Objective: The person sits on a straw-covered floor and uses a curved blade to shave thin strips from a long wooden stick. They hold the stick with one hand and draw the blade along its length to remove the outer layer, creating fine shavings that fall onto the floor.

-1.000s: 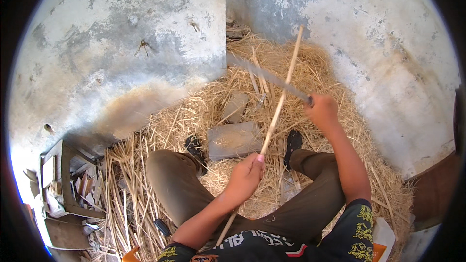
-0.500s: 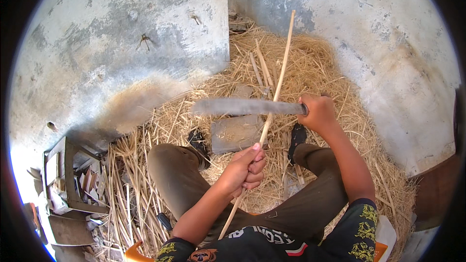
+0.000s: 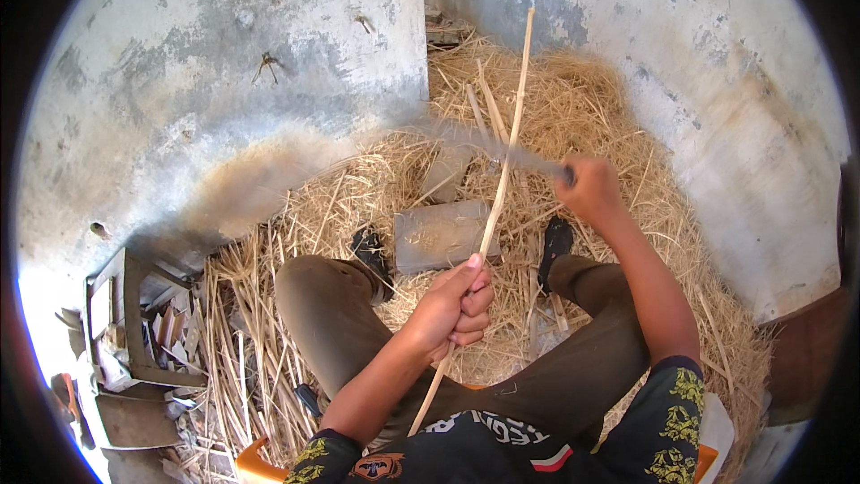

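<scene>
My left hand (image 3: 455, 306) is closed around the lower part of a long, thin pale stick (image 3: 508, 161), perhaps bamboo or cane. The stick slants up and away from my lap, its far end near the back wall. My right hand (image 3: 591, 193) grips the dark handle of a machete (image 3: 537, 162). The broad blade is smeared by motion and points up and to the left, crossing the stick above my left hand; whether it touches the stick I cannot tell. Below the blade, between my feet, lies a flat wooden block (image 3: 441, 237).
Pale shavings (image 3: 591, 108) heap over the floor toward the back and right. Long split strips (image 3: 237, 350) lie to my left, beside a wooden frame box (image 3: 134, 323) holding scraps. Stained walls (image 3: 224, 63) close in at the left and right. I sit on an orange chair (image 3: 253, 462).
The machete's blade has swung upward from nearly level to a slant, its tip higher. My right hand has risen slightly. The stick's far end has shifted a little to the left.
</scene>
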Action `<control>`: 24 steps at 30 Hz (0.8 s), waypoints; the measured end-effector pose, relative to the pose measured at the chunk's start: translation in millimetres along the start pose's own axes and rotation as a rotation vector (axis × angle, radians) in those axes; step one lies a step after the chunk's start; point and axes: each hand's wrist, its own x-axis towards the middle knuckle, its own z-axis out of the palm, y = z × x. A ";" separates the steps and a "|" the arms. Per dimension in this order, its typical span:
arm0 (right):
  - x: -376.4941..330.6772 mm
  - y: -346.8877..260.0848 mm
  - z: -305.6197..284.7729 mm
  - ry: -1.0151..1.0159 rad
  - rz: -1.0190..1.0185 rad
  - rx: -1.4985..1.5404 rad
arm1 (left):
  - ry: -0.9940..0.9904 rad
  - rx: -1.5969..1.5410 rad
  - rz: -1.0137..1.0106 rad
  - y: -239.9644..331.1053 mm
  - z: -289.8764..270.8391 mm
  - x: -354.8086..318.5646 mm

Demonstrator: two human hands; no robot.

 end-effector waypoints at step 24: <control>-9.3 -37.2 4.6 0.039 -0.198 0.025 | 0.103 0.119 0.055 5.6 -6.9 2.7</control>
